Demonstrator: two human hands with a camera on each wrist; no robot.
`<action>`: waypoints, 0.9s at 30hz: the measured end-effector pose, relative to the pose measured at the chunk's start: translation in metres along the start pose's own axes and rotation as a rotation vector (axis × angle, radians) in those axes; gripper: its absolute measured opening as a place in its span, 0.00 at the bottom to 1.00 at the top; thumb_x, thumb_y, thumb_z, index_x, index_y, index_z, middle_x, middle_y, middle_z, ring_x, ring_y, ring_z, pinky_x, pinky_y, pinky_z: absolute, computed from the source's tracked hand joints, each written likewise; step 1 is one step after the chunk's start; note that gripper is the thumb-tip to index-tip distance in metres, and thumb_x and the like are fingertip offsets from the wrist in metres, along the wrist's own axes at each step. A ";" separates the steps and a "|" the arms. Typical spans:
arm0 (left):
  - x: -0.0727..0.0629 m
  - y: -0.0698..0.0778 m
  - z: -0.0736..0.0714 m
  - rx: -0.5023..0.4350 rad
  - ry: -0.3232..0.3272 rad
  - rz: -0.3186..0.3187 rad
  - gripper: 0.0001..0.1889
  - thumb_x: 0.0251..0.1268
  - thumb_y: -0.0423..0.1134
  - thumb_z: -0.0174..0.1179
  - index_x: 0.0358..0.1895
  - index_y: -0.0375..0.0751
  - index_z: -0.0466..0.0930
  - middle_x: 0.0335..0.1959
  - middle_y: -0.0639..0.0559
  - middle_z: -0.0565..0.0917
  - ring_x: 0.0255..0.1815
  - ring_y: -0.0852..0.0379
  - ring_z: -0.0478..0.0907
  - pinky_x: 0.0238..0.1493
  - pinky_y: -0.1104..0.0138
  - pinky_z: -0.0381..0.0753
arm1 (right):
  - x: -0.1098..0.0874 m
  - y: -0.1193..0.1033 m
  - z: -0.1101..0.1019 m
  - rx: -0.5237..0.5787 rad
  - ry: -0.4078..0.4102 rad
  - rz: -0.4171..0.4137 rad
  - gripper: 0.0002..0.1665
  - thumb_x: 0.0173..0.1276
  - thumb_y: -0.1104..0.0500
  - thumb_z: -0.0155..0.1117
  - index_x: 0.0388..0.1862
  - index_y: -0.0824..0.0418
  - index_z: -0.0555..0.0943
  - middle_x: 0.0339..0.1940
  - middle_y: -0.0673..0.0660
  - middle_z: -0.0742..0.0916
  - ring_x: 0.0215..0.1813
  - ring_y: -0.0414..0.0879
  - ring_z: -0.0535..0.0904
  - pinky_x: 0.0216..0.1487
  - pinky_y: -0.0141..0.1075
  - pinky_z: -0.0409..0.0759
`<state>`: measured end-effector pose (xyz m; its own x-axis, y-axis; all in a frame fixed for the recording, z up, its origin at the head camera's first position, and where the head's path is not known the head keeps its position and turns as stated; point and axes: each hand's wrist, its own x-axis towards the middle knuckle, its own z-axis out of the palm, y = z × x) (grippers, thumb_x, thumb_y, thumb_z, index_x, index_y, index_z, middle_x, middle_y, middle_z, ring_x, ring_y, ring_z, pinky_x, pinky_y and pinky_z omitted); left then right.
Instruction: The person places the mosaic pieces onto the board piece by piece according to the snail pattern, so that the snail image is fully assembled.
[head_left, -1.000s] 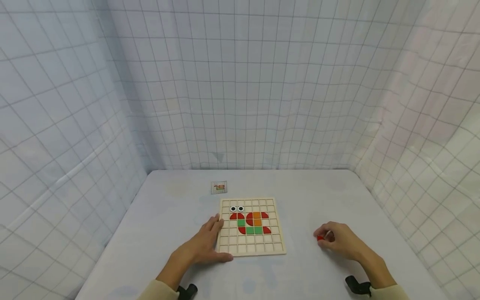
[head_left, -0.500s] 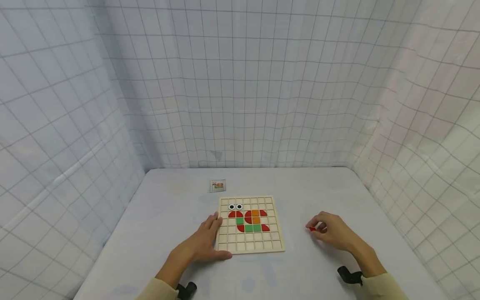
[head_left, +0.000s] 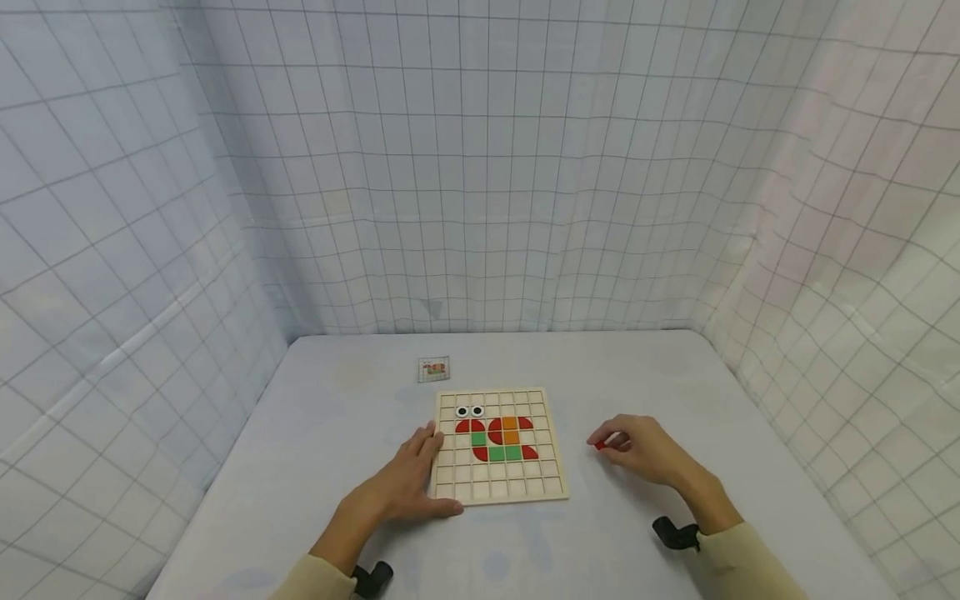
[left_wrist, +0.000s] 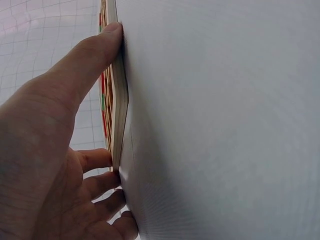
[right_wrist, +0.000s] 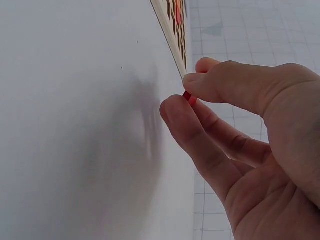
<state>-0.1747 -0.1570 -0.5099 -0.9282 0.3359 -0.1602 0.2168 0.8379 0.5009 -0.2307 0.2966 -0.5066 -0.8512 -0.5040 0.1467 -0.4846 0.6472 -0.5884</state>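
A square wooden grid board [head_left: 498, 490] lies on the table, bearing red, green and orange pieces and two eye pieces [head_left: 469, 412]. My left hand [head_left: 401, 485] rests against its near left corner. In the left wrist view the thumb touches one edge of the board [left_wrist: 119, 105], while spread fingers lie along another. To the right of the board, my right hand [head_left: 641, 450] pinches a small red piece [right_wrist: 190, 98] between thumb and fingertips, just above the table. Most of that piece is hidden by the fingers, so its shape cannot be told.
A small picture card [head_left: 433, 369] with a similar coloured figure lies behind the board. The white table [head_left: 315, 433] is enclosed by white grid-patterned curtains [head_left: 480, 208] at the back and sides. Black wrist devices [head_left: 675, 533] sit at both cuffs.
My right hand has moved left and slightly away from me, towards the board, carrying the red piece. The left hand stays at the board's corner. The whole head view has shifted slightly.
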 end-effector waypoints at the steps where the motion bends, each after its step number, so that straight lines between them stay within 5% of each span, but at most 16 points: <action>1: 0.000 0.000 0.000 0.000 0.002 0.002 0.69 0.62 0.69 0.84 0.95 0.33 0.57 0.99 0.34 0.52 0.99 0.28 0.53 0.93 0.32 0.66 | 0.002 -0.001 0.000 0.001 -0.001 -0.002 0.14 0.77 0.67 0.80 0.54 0.51 0.96 0.53 0.49 0.97 0.52 0.44 0.95 0.53 0.35 0.93; 17: -0.001 0.001 -0.002 -0.007 0.010 0.017 0.69 0.62 0.68 0.84 0.95 0.33 0.56 0.99 0.34 0.53 0.99 0.28 0.52 0.93 0.33 0.66 | 0.035 -0.017 0.013 0.019 -0.042 -0.036 0.08 0.78 0.63 0.82 0.50 0.50 0.97 0.47 0.44 0.94 0.51 0.39 0.92 0.55 0.30 0.93; 27: -0.003 0.002 -0.001 -0.024 0.005 0.008 0.68 0.62 0.67 0.85 0.95 0.33 0.57 0.99 0.33 0.52 0.99 0.28 0.52 0.93 0.32 0.65 | 0.062 -0.030 0.029 0.069 -0.071 -0.090 0.09 0.77 0.65 0.82 0.53 0.60 0.94 0.50 0.50 0.95 0.52 0.43 0.95 0.55 0.31 0.94</action>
<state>-0.1720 -0.1564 -0.5077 -0.9278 0.3408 -0.1519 0.2172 0.8243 0.5229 -0.2629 0.2292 -0.5029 -0.7872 -0.5992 0.1462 -0.5415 0.5579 -0.6289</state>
